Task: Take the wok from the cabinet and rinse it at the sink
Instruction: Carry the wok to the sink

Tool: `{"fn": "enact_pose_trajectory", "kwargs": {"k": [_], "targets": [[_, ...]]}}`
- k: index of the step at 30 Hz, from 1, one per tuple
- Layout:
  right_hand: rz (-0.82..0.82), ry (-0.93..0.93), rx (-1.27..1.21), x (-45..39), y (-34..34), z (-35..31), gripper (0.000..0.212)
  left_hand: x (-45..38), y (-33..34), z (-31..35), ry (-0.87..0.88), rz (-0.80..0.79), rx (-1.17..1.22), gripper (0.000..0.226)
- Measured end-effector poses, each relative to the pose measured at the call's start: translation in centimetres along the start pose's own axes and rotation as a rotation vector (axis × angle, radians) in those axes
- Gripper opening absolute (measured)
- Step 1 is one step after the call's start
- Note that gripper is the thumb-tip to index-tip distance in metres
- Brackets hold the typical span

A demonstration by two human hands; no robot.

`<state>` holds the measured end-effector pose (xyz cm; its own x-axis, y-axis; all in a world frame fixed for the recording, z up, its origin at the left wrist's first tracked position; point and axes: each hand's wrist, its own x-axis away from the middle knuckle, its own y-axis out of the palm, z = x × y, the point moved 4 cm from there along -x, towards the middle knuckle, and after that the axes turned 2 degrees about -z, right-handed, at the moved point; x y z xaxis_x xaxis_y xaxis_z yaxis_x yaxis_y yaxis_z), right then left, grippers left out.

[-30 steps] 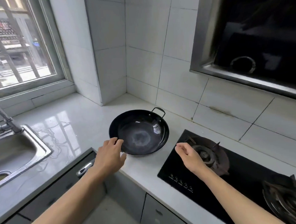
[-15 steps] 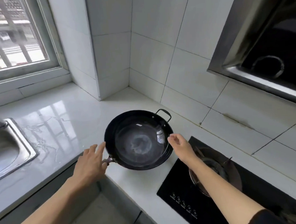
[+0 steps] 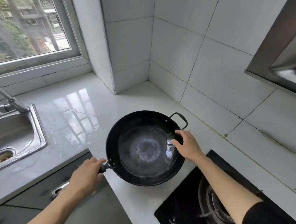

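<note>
A black wok (image 3: 145,148) with a wet, shiny inside rests on the white counter in the corner. My left hand (image 3: 86,176) grips its short handle at the near-left rim. My right hand (image 3: 187,146) lies over the far-right rim, thumb inside and fingers curled over the edge, just below the wok's loop handle (image 3: 179,120). The steel sink (image 3: 15,135) lies at the left, with its tap (image 3: 7,100) behind it.
A black gas hob (image 3: 214,201) with a burner lies at the lower right under my right forearm. A range hood (image 3: 279,57) hangs at the upper right. A cabinet drawer handle (image 3: 60,189) shows below the counter edge. Water streaks lie on the counter (image 3: 73,117) between sink and wok.
My left hand has closed round the wok's handle. My right hand has moved from beside the rim onto the far-right rim. The view has swung left, bringing the sink and tap back in.
</note>
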<state>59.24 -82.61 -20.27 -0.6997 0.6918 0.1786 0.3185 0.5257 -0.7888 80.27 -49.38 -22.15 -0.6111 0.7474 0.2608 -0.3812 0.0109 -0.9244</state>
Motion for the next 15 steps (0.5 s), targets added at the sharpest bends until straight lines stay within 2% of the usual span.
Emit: {"fn": "enact_pose_trajectory", "kwargs": {"k": [4,6,9,15], "targets": [[-0.146,-0.286,0.322,1.0,0.1,1.6,0.077,0.3,0.3,0.1,-0.003,0.026,-0.003,0.038],[-0.220,-0.420,0.372,1.8,0.5,2.0,0.084,0.4,0.5,0.2,0.009,0.047,0.004,0.036],[-0.238,-0.556,0.374,2.6,0.9,2.0,0.069,0.5,0.7,0.3,0.038,0.077,0.002,0.034],[-0.282,-0.594,0.371,3.2,1.1,2.7,0.055,0.2,1.1,-0.3,0.133,0.133,-0.033,0.031]]}}
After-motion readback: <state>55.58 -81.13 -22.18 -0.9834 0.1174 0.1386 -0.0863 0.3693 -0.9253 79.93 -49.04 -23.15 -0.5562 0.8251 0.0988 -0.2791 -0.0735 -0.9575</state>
